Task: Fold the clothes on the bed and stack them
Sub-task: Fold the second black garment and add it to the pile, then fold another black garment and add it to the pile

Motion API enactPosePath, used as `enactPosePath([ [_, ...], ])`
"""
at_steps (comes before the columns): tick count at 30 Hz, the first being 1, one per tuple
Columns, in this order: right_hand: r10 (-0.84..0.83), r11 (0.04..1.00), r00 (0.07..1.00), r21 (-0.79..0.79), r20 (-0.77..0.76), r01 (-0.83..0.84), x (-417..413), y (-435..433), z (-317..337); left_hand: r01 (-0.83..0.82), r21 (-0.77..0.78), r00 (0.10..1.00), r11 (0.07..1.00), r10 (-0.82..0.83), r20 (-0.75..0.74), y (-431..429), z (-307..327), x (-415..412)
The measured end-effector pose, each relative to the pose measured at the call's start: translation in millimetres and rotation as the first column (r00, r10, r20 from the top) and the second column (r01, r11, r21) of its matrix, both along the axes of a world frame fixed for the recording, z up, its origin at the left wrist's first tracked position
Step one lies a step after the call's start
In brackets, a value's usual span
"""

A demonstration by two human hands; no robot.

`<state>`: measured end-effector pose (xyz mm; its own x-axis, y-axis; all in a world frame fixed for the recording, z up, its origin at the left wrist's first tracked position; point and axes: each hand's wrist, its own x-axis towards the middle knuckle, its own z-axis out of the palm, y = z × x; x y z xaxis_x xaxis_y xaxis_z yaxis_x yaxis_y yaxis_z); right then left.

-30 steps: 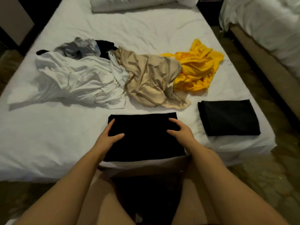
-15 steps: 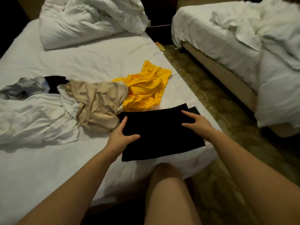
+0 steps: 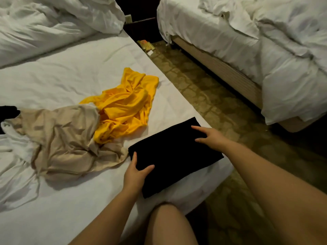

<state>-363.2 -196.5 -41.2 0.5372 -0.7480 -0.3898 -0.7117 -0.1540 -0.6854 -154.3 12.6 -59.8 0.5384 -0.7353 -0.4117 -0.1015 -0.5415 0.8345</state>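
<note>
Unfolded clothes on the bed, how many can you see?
4: a yellow one mid-bed, a beige one touching its left side, a white one at the left edge, a black scrap above that. More may lie off-frame.

Dim, warm light leaves the white bed (image 3: 70, 76) greyish and the floor (image 3: 212, 103) murky. Soft shadows edge the clothes (image 3: 62, 138). Wide-angle bending at the borders; slightly soft.

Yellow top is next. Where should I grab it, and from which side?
Take the yellow top by its far end, which lies spread on bare sheet. Come from the right, the bed-edge side: its near-left part overlaps the beige garment, so gripping there would likely drag that along.
</note>
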Motion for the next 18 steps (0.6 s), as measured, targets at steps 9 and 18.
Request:
enactPosePath([
  [9,-0.058,0.925,0.964,-0.377,-0.259,-0.045,9,14,-12,0.027,-0.006,0.982,1.0,-0.026,0.189,1,-5,-10],
  [18,0.043,0.757,0.927,-0.594,-0.374,-0.274,35,57,53,0.039,0.065,0.848,0.997,-0.068,0.526,28,40,1],
])
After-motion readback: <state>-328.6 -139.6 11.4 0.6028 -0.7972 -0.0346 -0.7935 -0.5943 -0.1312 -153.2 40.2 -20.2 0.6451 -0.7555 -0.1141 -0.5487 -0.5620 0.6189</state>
